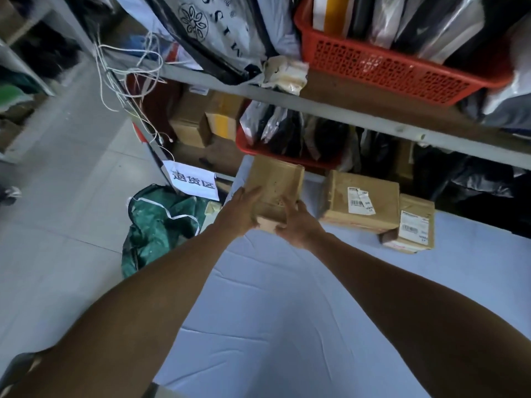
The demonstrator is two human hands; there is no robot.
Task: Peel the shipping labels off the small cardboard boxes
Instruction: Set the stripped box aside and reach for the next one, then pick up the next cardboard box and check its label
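Note:
A taped brown cardboard box (277,183) with no label showing on its top sits at the far left corner of the table. My left hand (240,209) grips its near left side. My right hand (297,222) holds its near edge, fingers on the top. To the right lies a second box (339,196) with a partly torn white shipping label (361,200). A smaller third box (415,206) with its own white label (413,223) stands further right.
The table (287,311) wears a pale blue cloth. Behind it a grey shelf rack (330,110) carries red baskets (388,70) of bagged goods and more cartons. A green sack (161,222) and a white paper sign (195,182) sit on the floor at left.

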